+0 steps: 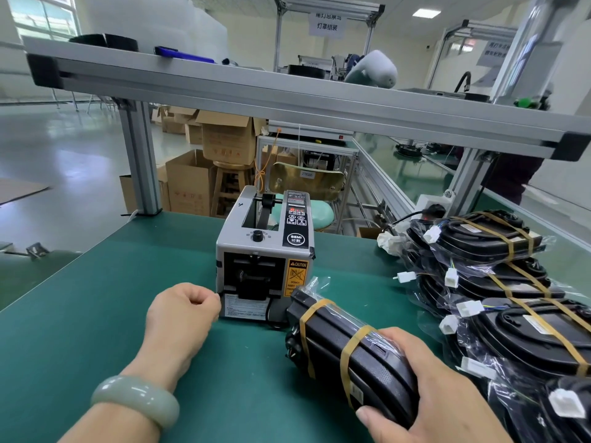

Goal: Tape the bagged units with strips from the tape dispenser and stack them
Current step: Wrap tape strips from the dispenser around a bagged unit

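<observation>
Two bands [347, 356] wrapped the bagged unit [323, 334] my right hand [425, 388] gripped near the tape dispenser [265, 251]; my left hand [185, 310] curled at its outlet, probably fetching a strip, unseen.

Tape dispenser [265, 251]: grey box, black front, upright mid-bench. Bagged unit [329, 337]: black, clear bag, 2 tan tape bands [343, 362], tilted, gripped by right hand [425, 394], just beside dispenser. Stack of taped units [499, 282] at rt, overlapping.

Beyond the aluminium shelf rail [287, 100], cardboard boxes [188, 183] surround a wooden stool [228, 183] on glossy floor [64, 148] (window [44, 14] above its left end)
</observation>
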A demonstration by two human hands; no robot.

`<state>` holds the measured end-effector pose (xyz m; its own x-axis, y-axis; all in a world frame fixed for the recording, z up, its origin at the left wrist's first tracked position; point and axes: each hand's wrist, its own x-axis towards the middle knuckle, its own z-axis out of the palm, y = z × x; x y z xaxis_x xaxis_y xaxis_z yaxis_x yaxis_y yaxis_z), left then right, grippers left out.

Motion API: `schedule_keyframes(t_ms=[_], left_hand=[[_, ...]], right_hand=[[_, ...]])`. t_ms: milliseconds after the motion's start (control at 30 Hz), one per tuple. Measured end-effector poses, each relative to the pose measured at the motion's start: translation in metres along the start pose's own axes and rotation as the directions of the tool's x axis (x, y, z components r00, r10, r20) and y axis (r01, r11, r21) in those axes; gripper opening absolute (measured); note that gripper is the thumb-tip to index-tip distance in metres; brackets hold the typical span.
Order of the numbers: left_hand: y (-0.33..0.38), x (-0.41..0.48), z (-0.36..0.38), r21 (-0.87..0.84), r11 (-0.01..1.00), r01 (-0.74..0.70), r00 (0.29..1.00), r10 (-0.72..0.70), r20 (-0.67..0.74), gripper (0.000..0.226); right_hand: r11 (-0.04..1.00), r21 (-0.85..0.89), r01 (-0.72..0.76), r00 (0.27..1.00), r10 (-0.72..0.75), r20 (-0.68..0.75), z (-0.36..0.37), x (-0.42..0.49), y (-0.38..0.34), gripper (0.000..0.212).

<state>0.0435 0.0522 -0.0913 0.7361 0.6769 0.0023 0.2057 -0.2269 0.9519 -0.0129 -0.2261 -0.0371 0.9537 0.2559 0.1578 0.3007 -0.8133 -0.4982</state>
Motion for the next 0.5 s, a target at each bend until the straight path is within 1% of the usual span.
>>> schedule_keyframes(t_ms=[67,133,167,233,267,333,367,400,433,500], left_hand=[[0.002,-0.001,0.001,-0.041,0.999,-0.010,1.000,0.010,0.001,0.015],[0.003,-0.003,0.003,-0.084,0.996,-0.024,0.999,0.026,0.028,0.023],[0.003,-0.004,0.003,-0.094,0.995,-0.036,0.999,0.039,0.033,0.021],[0.004,-0.004,0.002,-0.098,0.994,-0.042,0.999,0.045,0.028,0.010],[0.005,-0.005,0.000,-0.083,0.995,-0.047,0.999,0.049,0.019,0.019],[0.007,-0.006,-0.003,-0.007,0.997,-0.081,0.997,0.081,0.001,0.043],[0.007,-0.005,-0.005,0.045,0.993,-0.105,0.994,0.106,-0.024,0.051],[0.008,-0.006,-0.008,0.092,0.988,-0.126,0.991,0.130,-0.039,0.052],[0.008,-0.005,-0.009,0.111,0.984,-0.141,0.988,0.146,-0.044,0.046],[0.009,-0.003,-0.012,0.125,0.980,-0.157,0.987,0.162,-0.025,0.019]], right_hand=[[1.000,0.018,-0.012,1.000,0.012,0.005,0.000,0.001,0.000,0.066],[1.000,0.023,-0.012,1.000,0.012,0.002,0.000,0.001,0.002,0.070],[1.000,0.027,-0.011,1.000,0.011,0.000,0.000,0.001,0.003,0.071],[1.000,0.029,-0.012,1.000,0.012,0.003,0.000,0.001,0.005,0.067],[1.000,0.028,-0.011,1.000,0.011,0.003,0.001,0.001,0.006,0.066],[1.000,0.015,-0.005,1.000,0.005,-0.002,0.001,0.000,0.006,0.066],[1.000,0.008,-0.002,1.000,0.002,-0.008,0.001,0.001,0.006,0.066],[1.000,0.003,0.000,1.000,0.000,-0.015,0.001,0.001,0.006,0.066],[1.000,0.002,0.000,1.000,0.000,-0.019,0.002,0.001,0.005,0.066],[1.000,0.008,-0.002,1.000,0.002,-0.016,0.002,0.001,0.005,0.067]])
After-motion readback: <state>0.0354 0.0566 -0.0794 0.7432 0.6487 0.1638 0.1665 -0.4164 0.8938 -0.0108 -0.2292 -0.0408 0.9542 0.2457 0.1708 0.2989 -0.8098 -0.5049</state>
